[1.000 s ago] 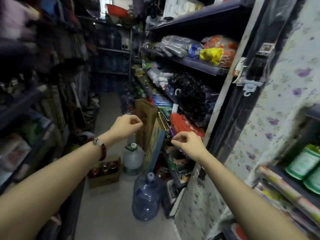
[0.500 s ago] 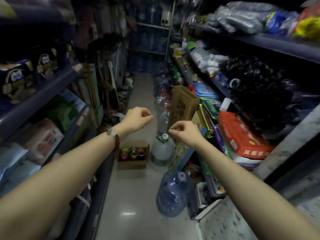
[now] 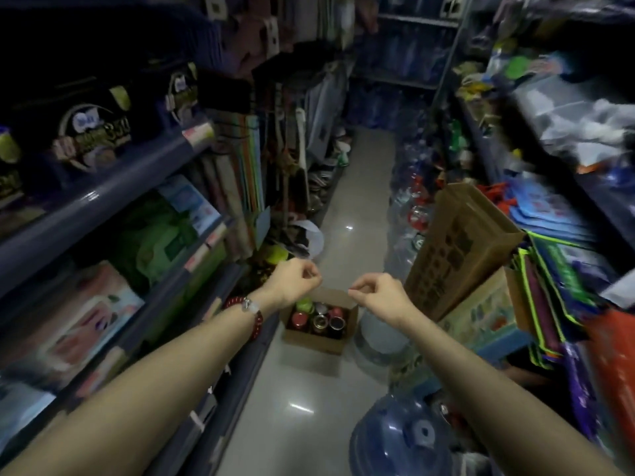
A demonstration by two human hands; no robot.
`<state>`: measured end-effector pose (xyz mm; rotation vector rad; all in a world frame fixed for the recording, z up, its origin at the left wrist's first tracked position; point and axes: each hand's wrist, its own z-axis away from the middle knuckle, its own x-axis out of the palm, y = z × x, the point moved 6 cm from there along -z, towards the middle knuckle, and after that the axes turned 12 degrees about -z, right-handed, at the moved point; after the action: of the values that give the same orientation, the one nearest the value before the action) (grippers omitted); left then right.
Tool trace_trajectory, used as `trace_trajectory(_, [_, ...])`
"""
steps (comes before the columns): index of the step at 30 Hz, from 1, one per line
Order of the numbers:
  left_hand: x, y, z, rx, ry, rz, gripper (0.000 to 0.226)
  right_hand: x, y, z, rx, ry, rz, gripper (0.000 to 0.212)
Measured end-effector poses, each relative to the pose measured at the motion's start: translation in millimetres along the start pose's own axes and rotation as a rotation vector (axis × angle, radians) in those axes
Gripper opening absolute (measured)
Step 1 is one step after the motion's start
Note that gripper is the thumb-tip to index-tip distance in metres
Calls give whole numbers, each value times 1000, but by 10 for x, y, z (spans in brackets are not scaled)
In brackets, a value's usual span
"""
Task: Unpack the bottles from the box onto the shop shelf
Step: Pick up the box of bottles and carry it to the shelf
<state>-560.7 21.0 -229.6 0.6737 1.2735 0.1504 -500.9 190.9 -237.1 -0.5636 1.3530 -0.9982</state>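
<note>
Head view: box (image 3: pixel 318 333) now nearer below both curled, empty hands (image 3: pixel 293 281).

The single head-worn camera looked forward and down a narrow shop aisle, with the open brown cardboard box (image 3: pixel 318 324) on the floor ahead.

Open box (image 3: pixel 318 329) sat on aisle floor (image 3: pixel 357 187), bottles (image 3: pixel 319 319) inside; shelving (image 3: pixel 113 197) left, water jug (image 3: pixel 402 441) near right.
</note>
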Motion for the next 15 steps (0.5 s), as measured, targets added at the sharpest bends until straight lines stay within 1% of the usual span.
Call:
trace_trajectory(4, [60,-220,-510,-71,-22,13,21,130,78,-603,18,-64,-17,20])
trace_trajectory(9, [153,-518,-1245,-105,-44,42,22,259,202,-1334,74,-102,-37,29])
trace_trajectory(12, [237,-656,-1792,-93,-68,29,23,313,319,-1828,103,-88,-69,24])
trace_trajectory(15, [351,-716,-2402,-85,-102,48,20,328,494,-2341,137,-39,-56,19])
